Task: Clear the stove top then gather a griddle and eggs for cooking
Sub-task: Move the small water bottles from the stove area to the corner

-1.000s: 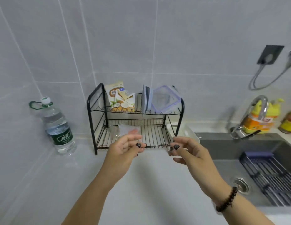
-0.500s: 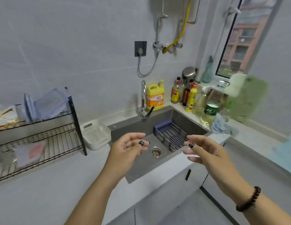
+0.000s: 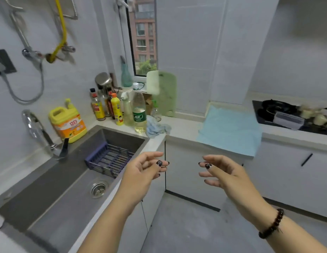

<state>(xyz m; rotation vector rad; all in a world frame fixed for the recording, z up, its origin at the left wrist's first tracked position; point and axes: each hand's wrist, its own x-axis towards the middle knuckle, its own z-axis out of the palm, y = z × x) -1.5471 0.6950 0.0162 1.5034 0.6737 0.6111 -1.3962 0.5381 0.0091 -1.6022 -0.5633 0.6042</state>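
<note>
The black stove top [image 3: 263,115] lies on the counter at the far right. On it sit a clear rectangular container [image 3: 288,120] and several pale blurred items [image 3: 316,115]. My left hand [image 3: 142,170] and my right hand [image 3: 224,172] hang in mid-air in front of me, over the floor and the white cabinets. Both are empty, fingers apart and loosely curled. They are well short of the stove. No griddle or eggs are recognisable in this view.
A grey sink [image 3: 71,179] with a purple rack [image 3: 111,159] and a tap [image 3: 40,134] is at left. Bottles [image 3: 111,108], a yellow detergent jug [image 3: 69,123] and a green cutting board [image 3: 164,92] crowd the corner. A blue cloth [image 3: 230,132] covers the counter before the stove.
My view has swung right, from the dish rack past the sink to the corner and the stove. Both hands stayed empty in front of me and moved slightly further apart.
</note>
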